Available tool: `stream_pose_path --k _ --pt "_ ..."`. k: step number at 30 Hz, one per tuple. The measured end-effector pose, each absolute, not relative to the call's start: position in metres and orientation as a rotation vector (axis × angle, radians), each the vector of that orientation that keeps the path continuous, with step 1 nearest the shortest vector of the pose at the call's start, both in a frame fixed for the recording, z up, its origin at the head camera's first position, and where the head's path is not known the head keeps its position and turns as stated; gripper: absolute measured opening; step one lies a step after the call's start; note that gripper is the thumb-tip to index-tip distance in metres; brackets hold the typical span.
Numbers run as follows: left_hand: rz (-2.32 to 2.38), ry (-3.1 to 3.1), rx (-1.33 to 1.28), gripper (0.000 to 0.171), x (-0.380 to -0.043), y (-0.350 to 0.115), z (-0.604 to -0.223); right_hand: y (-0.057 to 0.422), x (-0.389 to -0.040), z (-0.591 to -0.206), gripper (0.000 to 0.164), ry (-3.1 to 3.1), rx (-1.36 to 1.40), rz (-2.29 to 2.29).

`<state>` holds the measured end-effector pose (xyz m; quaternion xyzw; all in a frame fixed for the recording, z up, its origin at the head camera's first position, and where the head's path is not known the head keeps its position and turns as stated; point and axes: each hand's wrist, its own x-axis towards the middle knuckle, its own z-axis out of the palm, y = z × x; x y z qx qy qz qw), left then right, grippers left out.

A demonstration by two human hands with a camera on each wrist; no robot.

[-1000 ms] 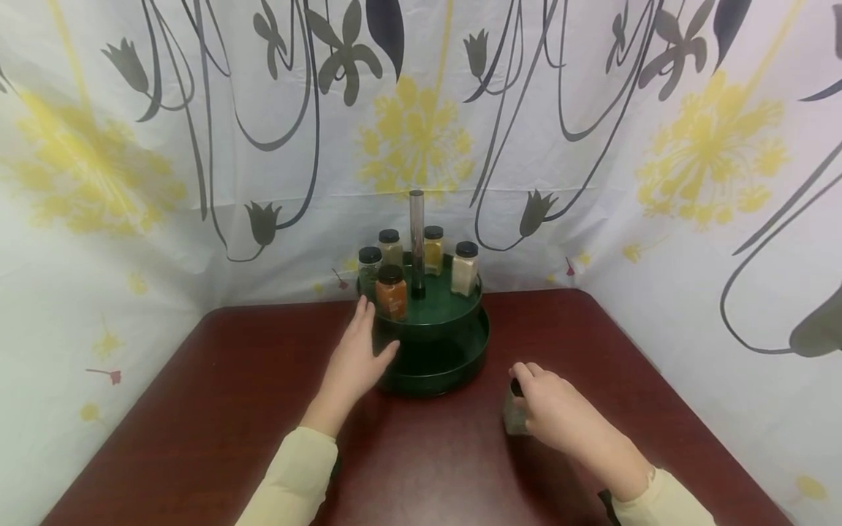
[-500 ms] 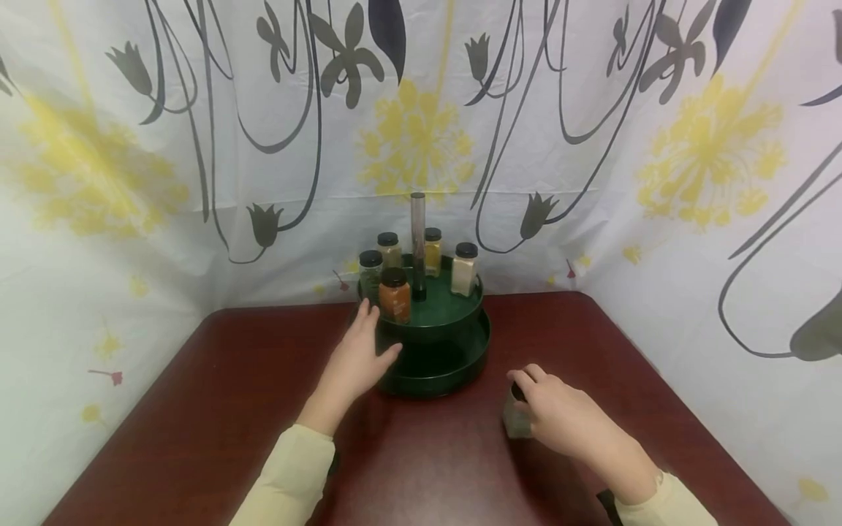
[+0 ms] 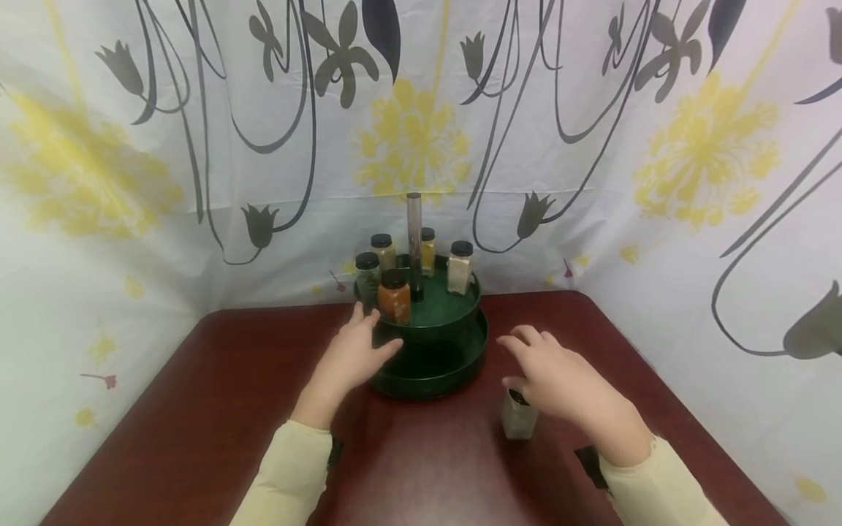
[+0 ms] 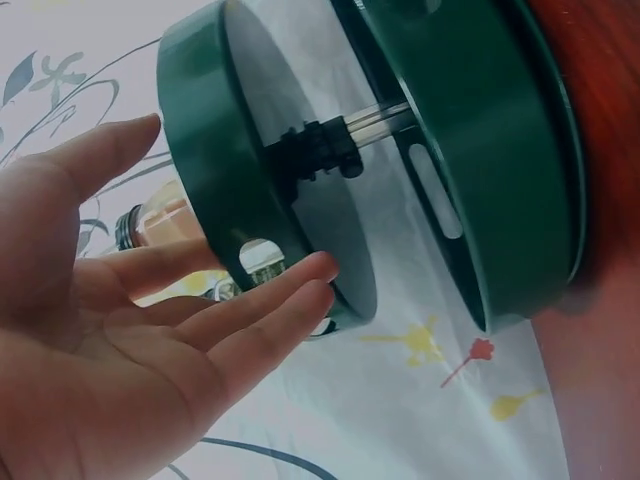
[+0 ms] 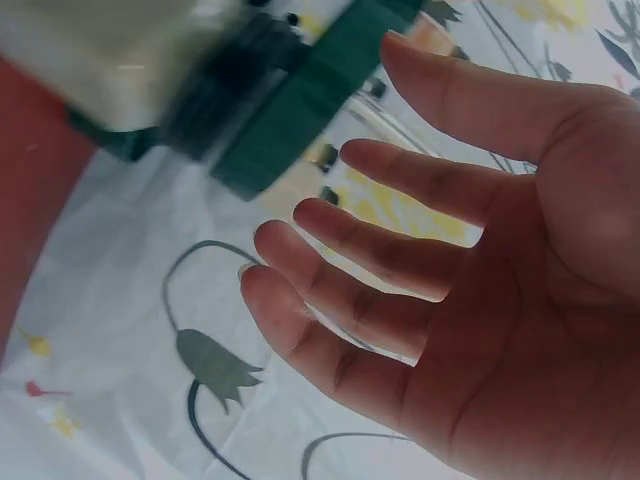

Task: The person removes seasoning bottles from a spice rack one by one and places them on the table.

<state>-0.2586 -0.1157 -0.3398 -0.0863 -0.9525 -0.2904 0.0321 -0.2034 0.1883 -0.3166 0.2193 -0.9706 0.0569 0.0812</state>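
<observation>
Floral-print sheet [image 3: 421,44]: The backdrop, spanning 9 o'clock to 3 in my head view.
Red-brown table [image 3: 263,387]: The work surface I watch from afar.
Two-tier green rack [image 3: 427,387]: Stands toward 12 o'clock on the table, a clear post [image 3: 414,234] rising from its upper tier [image 3: 437,315].
Right hand [image 3: 569,380]: Hovers at 4 o'clock from the rack, fingers parted, grasping nothing.
Left hand [image 3: 349,358]: Reaches in at 7 o'clock, fingers extended, no grasp; I cannot tell whether they touch the rack.
Tabletop jar [image 3: 520,421]: Upright on the wood at 5 o'clock from the rack, beside the right hand.
Upper-tier jars: Orange jar [image 3: 395,303] at 7, green jar [image 3: 368,281] at 9, tan jar [image 3: 384,252] at 11, yellow jar [image 3: 428,253] at 1, cream jar [image 3: 459,272] at 3.
Progress: Five are up, I judge; one is left off the rack.
Left wrist view: Reveals a black collar [image 4: 318,155] beneath the upper tier, unseen from the head.
Right wrist view: Shows the tabletop jar's ridged black cap [image 5: 225,92], partly hidden from the head, with fingers apart from it.
</observation>
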Motion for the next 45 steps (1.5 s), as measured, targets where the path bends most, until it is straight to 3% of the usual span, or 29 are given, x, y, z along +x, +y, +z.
stream_pose_path --k 10,17,25,32,45 --pt "-0.962 -2.778 -0.165 0.053 -0.261 -0.118 -0.346 0.151 -0.214 -0.287 0.057 -2.914 0.684 0.315" --pt "-0.996 -2.682 -0.163 0.046 -0.266 -0.122 -0.351 0.127 -0.222 -0.275 0.058 -2.842 0.708 0.382" --pt "-1.036 -2.636 -0.148 0.068 -0.278 -0.13 -0.361 0.11 -0.226 -0.279 0.053 -2.771 0.711 0.569" --pt "-1.115 -2.646 -0.174 0.077 -0.285 -0.134 -0.359 0.106 -0.231 -0.278 0.048 -2.711 0.674 0.597" --pt "-1.103 -2.683 -0.227 0.07 -0.286 -0.136 -0.364 0.106 -0.231 -0.284 0.046 -2.747 0.664 0.601"
